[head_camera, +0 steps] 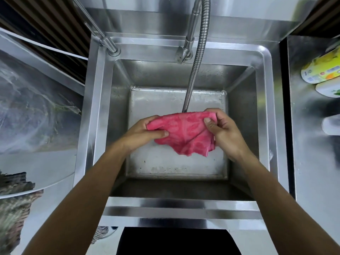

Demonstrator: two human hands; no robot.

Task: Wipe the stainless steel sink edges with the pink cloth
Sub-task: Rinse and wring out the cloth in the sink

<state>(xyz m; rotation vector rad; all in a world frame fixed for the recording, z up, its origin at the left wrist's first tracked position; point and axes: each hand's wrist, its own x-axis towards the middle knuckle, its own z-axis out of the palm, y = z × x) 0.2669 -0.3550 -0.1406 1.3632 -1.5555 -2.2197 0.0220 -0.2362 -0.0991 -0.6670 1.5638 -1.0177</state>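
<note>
Stainless steel sink (pixel 265 111) is filling the frame's centre; above its basin, the left hand (pixel 145 133) and right hand (pixel 223 133) are both gripping the pink cloth (pixel 184 133), which is hanging between them beneath the flexible faucet hose (pixel 197 57).

Cloth held over the sink basin

Both hands, left hand (pixel 145 133) and right hand (pixel 224 133), hold the cloth (pixel 184 133) between them above the sink (pixel 265 111); the hose (pixel 195 74) hangs behind it, bottles (pixel 320 70) lie right.
</note>
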